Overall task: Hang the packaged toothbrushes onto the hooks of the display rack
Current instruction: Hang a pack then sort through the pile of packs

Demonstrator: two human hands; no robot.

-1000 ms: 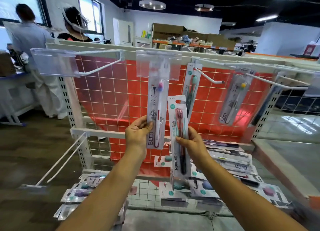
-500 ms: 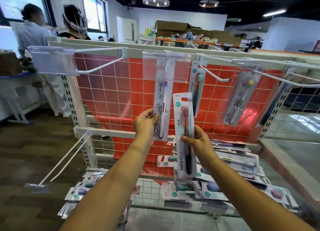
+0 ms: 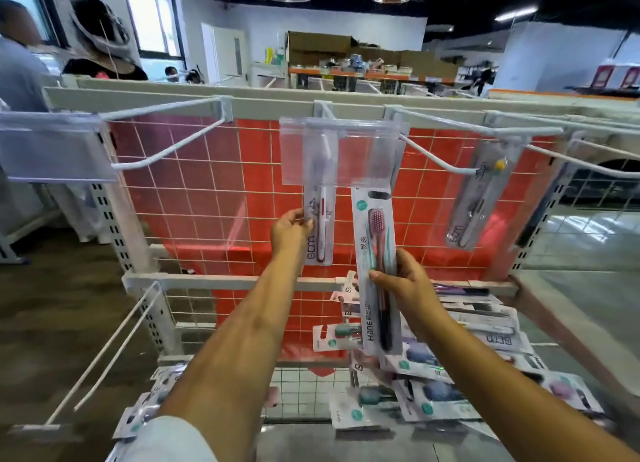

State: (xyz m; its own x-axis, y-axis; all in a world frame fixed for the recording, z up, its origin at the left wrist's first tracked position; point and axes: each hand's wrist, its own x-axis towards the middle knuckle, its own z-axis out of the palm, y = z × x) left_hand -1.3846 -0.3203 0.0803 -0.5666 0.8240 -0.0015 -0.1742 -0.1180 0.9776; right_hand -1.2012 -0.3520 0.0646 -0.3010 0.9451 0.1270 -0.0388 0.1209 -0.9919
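My left hand [image 3: 290, 232] pinches the left edge of a white packaged toothbrush [image 3: 319, 219] that hangs behind the clear label holder [image 3: 341, 150] of the centre hook. My right hand [image 3: 403, 281] grips a teal-and-white packaged toothbrush [image 3: 375, 261] with a pink head, held upright just right of the first pack, its top near the label holder. Another packaged toothbrush [image 3: 476, 198] hangs on the hook to the right. A heap of packaged toothbrushes [image 3: 433, 385] lies on the wire shelf below.
The rack has a red-backed wire grid [image 3: 194, 202] and a white top rail [image 3: 173, 98]. An empty hook [image 3: 162, 150] with a clear label holder juts out at the left, another hook [image 3: 433, 157] at the right. A lower hook [image 3: 104, 351] slants down left. People stand behind the rack at the left.
The view has moved closer to the rack. Both hands have risen; the right hand has lifted its pack upward toward the centre hook, while the left still holds the hanging pack.
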